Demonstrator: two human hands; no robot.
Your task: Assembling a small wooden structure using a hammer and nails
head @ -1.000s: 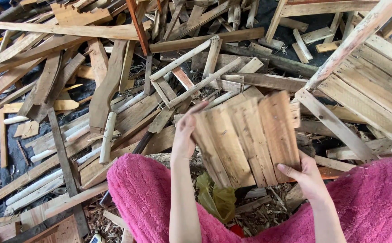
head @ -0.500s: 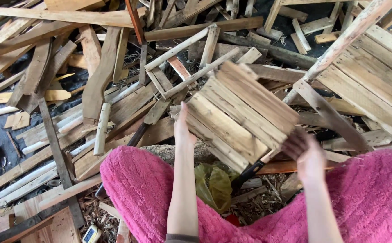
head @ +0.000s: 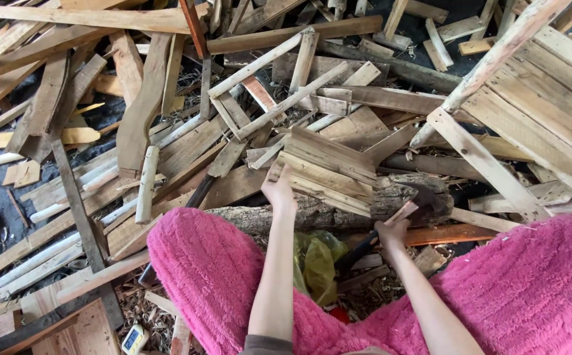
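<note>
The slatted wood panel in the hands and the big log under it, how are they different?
The slatted panel is flat, made of pale sawn boards joined side by side; the log is round, dark and rough with bark. The panel is tipped up on edge, the left hand and right hand each gripping a lower corner; the log lies flat on the ground, with no grip on it. Both are wood, and the panel rests against the log.

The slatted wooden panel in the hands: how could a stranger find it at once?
Start at the bark-covered log lying before the pink fluffy knees. The slatted wooden panel rests tilted on it, left hand at its edge. Unlike the loose planks around, its slats are joined together.
</note>
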